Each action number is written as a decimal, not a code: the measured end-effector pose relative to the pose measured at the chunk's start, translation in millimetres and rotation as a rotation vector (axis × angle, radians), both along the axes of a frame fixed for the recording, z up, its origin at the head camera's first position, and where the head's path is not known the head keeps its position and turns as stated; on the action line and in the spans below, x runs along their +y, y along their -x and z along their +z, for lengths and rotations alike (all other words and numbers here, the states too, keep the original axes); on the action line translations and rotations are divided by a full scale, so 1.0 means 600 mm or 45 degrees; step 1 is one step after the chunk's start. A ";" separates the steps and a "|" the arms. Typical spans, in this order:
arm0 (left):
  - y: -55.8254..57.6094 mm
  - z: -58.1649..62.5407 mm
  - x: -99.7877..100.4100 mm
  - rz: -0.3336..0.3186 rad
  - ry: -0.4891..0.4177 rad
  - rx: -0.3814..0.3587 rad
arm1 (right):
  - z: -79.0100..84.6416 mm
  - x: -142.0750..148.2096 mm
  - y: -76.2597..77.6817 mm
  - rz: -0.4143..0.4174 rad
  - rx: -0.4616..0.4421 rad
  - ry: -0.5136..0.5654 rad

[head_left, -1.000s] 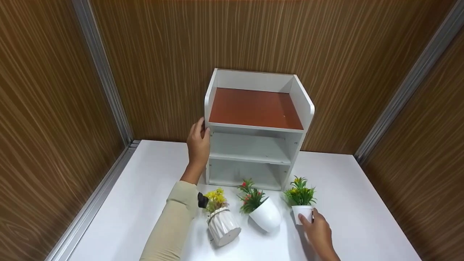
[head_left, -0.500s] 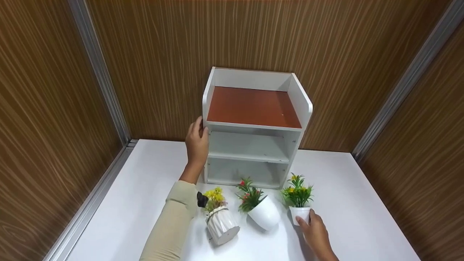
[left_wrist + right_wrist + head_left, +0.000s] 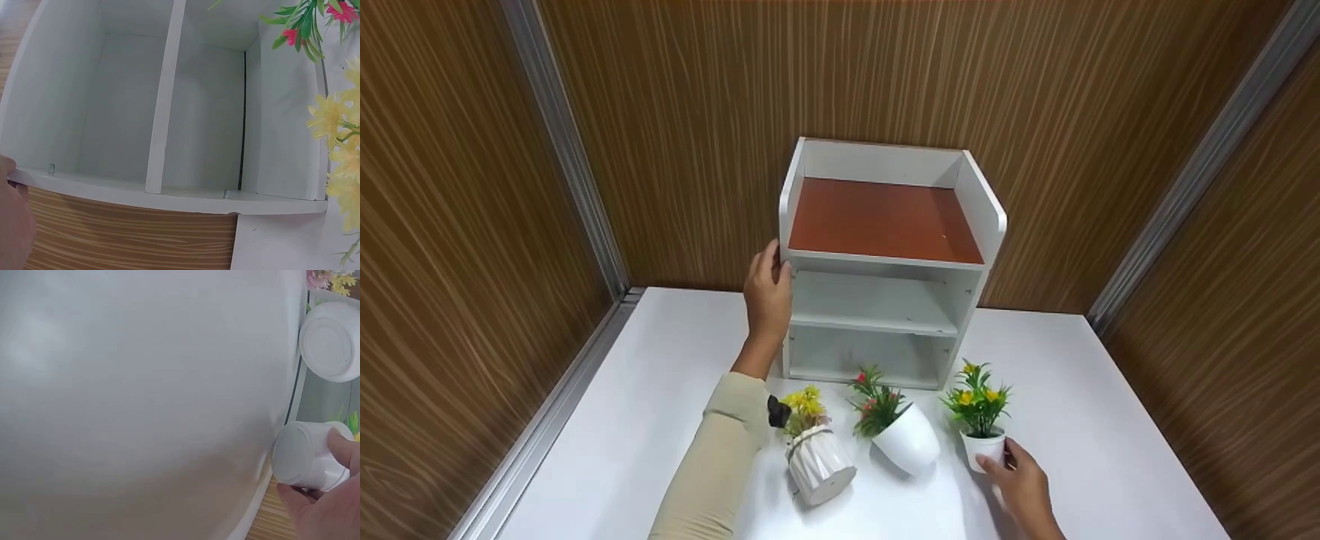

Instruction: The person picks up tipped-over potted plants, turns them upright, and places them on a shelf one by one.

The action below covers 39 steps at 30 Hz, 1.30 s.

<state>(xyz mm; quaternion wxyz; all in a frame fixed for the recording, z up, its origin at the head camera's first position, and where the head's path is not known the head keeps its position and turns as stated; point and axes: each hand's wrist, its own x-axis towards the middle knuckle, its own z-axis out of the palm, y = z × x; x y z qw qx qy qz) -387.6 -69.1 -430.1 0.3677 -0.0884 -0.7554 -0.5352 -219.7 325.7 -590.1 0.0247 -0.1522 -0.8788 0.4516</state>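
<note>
White tabletop (image 3: 682,352) is backed by brown wood-grain panelling (image 3: 705,150) | white, red-topped shelf unit (image 3: 877,256) is gripped by left hand (image 3: 767,300) | yellow-flowered white round pot (image 3: 984,444) is pinched by right hand (image 3: 1021,480), front-right of shelf unit

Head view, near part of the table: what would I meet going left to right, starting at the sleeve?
Sleeve, ribbed pot, pot with red flowers, small pot with yellow flowers, right hand holding that last pot.
</note>
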 end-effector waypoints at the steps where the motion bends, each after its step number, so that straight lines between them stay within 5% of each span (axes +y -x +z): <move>1: 0.000 0.001 0.001 0.000 -0.001 -0.003 | -0.001 0.003 0.000 -0.006 0.003 0.012; 14: -0.001 0.004 -0.006 0.016 -0.019 -0.002 | -0.007 0.017 0.007 -0.042 -0.067 0.272; 39: -0.007 0.004 -0.008 0.005 -0.032 -0.026 | -0.029 0.011 0.023 0.048 -0.019 0.391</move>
